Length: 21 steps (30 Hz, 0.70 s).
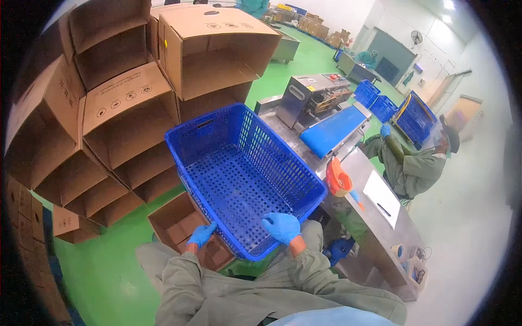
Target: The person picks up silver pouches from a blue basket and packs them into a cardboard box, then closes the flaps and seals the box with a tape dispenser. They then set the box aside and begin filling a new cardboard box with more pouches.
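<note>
Two gloved hands were on the blue crate (239, 174), and it was up off the floor, tilted, its open top turned toward the camera so the perforated bottom showed plainly. Left hand (202, 234) was clamped on the crate's near rim at the lower left corner, fingers curled under the edge. Right hand (281, 226) was hooked over the same near rim further along, fingers inside the crate, thumb outside. Both sleeves were pale green, forearms stretched forward over the person's knees.

Nothing lay inside the crate. Just beneath it, on the green floor (114, 271), sat an open cardboard box (179, 223), partly hidden by the crate's lower corner. Off to the left rose a leaning stack of empty cartons (125, 108), their open sides facing out, printed marks on the flaps.

Right of the crate ran a steel counter (375, 228) with a white sheet (381, 196) lying flat on it and an orange tape dispenser (338, 178) near its edge. Further back sat a machine with a blue conveyor belt (333, 130). Beyond the counter a co-worker (413, 163) in the same green clothing sat, blue glove raised, with more blue crates (414, 117) stacked behind.
</note>
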Each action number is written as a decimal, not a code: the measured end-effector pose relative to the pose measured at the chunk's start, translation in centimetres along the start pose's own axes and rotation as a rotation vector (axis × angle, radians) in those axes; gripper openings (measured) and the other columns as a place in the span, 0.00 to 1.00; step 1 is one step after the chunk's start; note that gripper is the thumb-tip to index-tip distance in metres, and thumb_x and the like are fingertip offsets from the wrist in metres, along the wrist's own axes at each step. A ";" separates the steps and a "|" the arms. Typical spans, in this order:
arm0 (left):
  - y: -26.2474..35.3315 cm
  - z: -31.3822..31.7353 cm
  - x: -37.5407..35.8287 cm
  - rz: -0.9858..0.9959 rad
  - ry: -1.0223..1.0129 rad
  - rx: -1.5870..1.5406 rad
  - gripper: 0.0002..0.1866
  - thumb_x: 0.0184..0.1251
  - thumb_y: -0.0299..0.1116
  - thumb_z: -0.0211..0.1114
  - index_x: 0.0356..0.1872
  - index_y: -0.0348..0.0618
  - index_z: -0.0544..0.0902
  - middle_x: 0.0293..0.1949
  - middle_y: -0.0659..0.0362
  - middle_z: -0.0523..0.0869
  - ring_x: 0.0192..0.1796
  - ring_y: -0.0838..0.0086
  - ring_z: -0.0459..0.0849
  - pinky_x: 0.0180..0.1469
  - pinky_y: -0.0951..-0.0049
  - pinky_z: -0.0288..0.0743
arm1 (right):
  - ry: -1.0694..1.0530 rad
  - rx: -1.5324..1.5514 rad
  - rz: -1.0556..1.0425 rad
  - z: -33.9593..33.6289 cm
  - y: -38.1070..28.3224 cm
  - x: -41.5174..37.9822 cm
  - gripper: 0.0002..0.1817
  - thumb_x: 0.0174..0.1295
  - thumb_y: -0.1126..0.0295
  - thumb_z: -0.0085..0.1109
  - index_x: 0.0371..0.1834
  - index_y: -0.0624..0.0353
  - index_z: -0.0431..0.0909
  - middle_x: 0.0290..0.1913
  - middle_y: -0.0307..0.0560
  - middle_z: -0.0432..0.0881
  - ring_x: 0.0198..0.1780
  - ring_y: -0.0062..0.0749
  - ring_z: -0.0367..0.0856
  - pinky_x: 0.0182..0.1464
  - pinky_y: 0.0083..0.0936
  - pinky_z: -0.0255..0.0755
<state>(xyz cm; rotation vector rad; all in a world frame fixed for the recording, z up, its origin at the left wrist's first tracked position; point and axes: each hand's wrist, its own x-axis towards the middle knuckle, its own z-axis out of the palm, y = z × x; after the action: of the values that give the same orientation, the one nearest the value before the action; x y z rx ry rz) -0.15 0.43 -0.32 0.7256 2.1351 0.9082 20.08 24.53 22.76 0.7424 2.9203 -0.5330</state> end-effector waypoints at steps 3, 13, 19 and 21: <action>2.7 -1.0 -1.4 -0.135 -0.032 -0.085 0.42 0.67 0.69 0.44 0.48 0.34 0.84 0.48 0.38 0.84 0.54 0.43 0.80 0.58 0.56 0.70 | 0.007 0.001 0.005 -0.1 -0.1 0.0 0.19 0.63 0.48 0.50 0.46 0.43 0.85 0.40 0.49 0.86 0.41 0.47 0.85 0.45 0.41 0.77; 2.8 -0.9 -1.4 -0.138 -0.046 -0.195 0.42 0.69 0.67 0.45 0.54 0.31 0.81 0.52 0.41 0.84 0.56 0.51 0.81 0.61 0.60 0.70 | 0.034 0.025 -0.010 -0.2 -0.1 -0.2 0.20 0.63 0.49 0.48 0.43 0.46 0.85 0.39 0.50 0.86 0.42 0.48 0.85 0.45 0.44 0.77; 2.2 -0.5 -1.1 -0.078 -0.045 -0.241 0.40 0.71 0.65 0.46 0.56 0.31 0.80 0.53 0.44 0.84 0.54 0.57 0.83 0.59 0.62 0.72 | 0.045 0.039 -0.012 -0.5 -0.2 -0.4 0.20 0.63 0.49 0.48 0.42 0.46 0.86 0.40 0.50 0.86 0.42 0.48 0.85 0.45 0.44 0.77; 2.7 -0.8 -1.4 -0.075 -0.057 -0.259 0.40 0.71 0.64 0.47 0.56 0.31 0.80 0.53 0.44 0.84 0.53 0.58 0.83 0.59 0.63 0.72 | 0.060 0.050 -0.009 -0.4 -0.2 -0.4 0.20 0.63 0.49 0.48 0.42 0.47 0.86 0.40 0.50 0.86 0.42 0.48 0.85 0.45 0.44 0.77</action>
<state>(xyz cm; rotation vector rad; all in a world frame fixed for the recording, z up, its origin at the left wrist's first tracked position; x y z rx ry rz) 0.70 0.75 2.66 0.5313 1.9354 1.0848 20.35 24.31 23.24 0.7640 2.9771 -0.5977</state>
